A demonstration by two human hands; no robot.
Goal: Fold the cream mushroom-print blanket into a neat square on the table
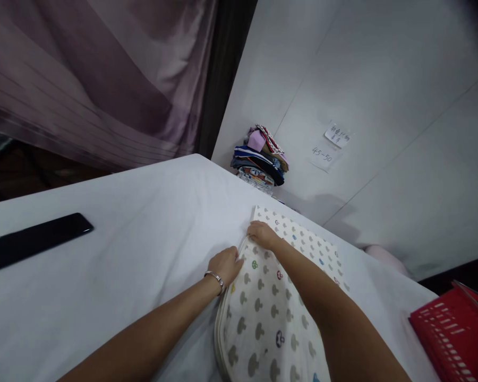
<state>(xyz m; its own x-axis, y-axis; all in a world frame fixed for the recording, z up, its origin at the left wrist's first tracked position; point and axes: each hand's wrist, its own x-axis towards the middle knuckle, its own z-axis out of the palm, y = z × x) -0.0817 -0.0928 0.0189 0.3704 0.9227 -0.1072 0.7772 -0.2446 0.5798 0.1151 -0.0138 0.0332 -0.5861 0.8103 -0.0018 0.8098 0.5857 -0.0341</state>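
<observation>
Head view | cloth [258,305] at 5 o'clock on desk [123,276] | left grip [224,263], right grip [263,235]: both pinched on its edge | near part layered, far part flat; folding seemingly unfinished

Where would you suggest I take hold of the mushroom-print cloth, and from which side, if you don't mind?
I'd pinch the mushroom-print cloth by its left edge, just this side of the left hand, coming from the left with thumb on top. Layered borders show along that curved edge, likely giving something to pinch, while the right forearm crosses the cloth's other side.
</observation>
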